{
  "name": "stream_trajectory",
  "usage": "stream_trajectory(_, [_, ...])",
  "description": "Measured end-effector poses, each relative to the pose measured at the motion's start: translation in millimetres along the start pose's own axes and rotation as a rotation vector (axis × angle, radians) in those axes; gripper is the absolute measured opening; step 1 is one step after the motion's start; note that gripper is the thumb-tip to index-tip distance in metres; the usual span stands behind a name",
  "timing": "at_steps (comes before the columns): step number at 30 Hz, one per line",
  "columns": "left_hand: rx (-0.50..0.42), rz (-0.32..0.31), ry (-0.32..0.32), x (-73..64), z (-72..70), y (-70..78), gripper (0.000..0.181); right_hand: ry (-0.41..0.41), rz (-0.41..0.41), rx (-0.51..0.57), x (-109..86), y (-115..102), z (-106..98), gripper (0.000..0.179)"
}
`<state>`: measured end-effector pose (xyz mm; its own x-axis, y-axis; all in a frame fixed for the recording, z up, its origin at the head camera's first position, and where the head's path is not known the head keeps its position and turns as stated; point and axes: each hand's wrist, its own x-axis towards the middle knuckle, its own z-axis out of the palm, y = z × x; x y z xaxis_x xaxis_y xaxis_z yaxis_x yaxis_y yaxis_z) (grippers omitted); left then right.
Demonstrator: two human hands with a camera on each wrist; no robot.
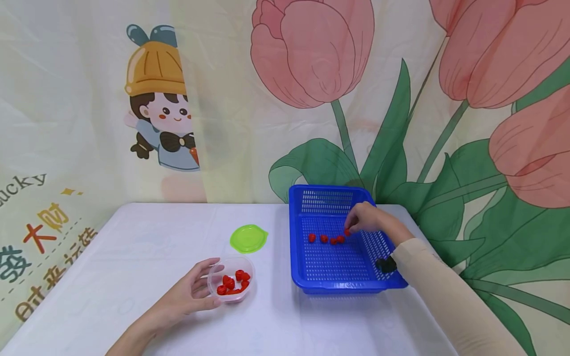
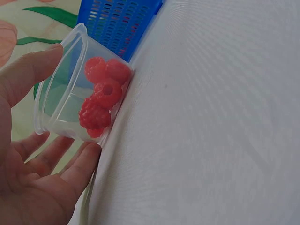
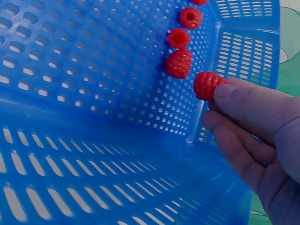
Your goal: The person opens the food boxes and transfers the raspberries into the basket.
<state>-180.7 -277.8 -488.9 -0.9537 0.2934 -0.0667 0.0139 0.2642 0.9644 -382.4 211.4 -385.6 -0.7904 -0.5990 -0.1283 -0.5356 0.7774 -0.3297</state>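
Note:
My left hand (image 1: 189, 291) holds the side of a clear plastic tub (image 1: 231, 264), thumb and fingers on either side of it. Inside lie several red raspberries (image 2: 108, 91), seen through the wall in the left wrist view. Over at the blue basket (image 1: 296, 272), my right hand (image 1: 367, 217) pinches one raspberry (image 3: 206, 86) between thumb and fingers, just above the basket floor. A row of raspberries (image 3: 179, 63) runs along that floor, to the left of the right hand in the head view.
A green lid (image 1: 248, 239) lies flat on the white table (image 1: 169, 237), behind the tub. Some dark item (image 1: 385, 264) shows at the basket's right wall by the right wrist. A printed cloth (image 1: 231, 99) with tulips hangs behind the table.

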Motion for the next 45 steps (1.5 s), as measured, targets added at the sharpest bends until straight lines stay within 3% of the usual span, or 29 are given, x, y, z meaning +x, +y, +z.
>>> stream_trajectory(9, [-0.010,-0.004,-0.004,-0.9,0.6,0.7,0.090,-0.004,0.072,-0.041,3.3,7.1,11.1,0.010])
stream_trajectory(16, [-0.014,0.002,-0.006,-0.5,0.4,0.7,0.089,-0.002,0.053,-0.043,4.1,7.0,18.0,0.009])
stream_trajectory(23, [-0.014,0.008,-0.011,-0.4,0.3,0.6,0.090,-0.028,0.089,-0.038,5.4,5.8,22.4,0.010])
stream_trajectory(35, [-0.022,0.023,-0.012,0.3,0.5,-0.6,0.090,-0.037,0.091,-0.068,-0.8,-0.2,14.0,0.015])
stream_trajectory(41, [-0.024,0.021,-0.012,-0.4,0.6,-0.2,0.090,0.000,-0.024,-0.072,-0.9,-14.3,1.7,0.023])
stream_trajectory(45, [-0.022,0.017,-0.011,-0.9,0.7,0.7,0.091,0.040,-0.096,-0.043,-1.1,-35.3,-7.1,0.026])
